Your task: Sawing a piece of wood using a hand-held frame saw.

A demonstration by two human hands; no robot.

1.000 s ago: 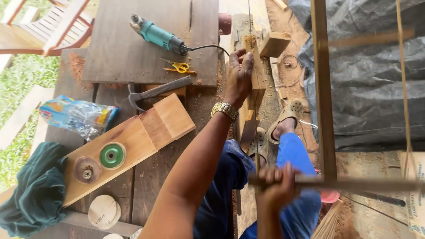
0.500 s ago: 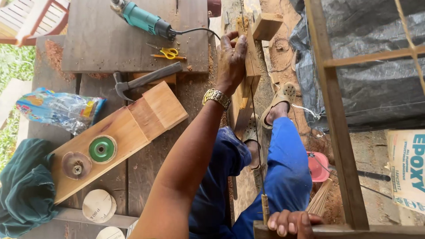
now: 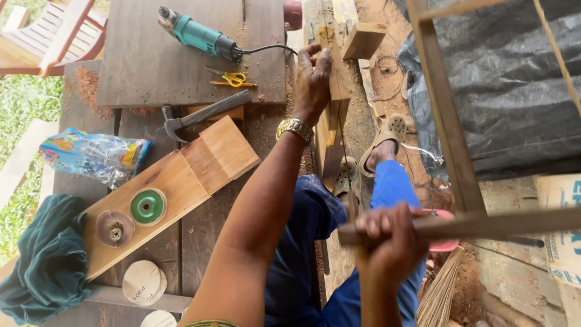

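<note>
Left hand (image 3: 311, 82) lies flat, fingers spread, pressing on an upright wooden plank (image 3: 331, 115) at top centre of the frame – right hand (image 3: 387, 239), lower centre, is clenched around a wooden frame bar (image 3: 484, 223); a hammer (image 3: 203, 115) lies left of the plank

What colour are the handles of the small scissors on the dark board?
The handles of the scissors are yellow; the head view shows them clearly, beside the teal power tool.
</note>
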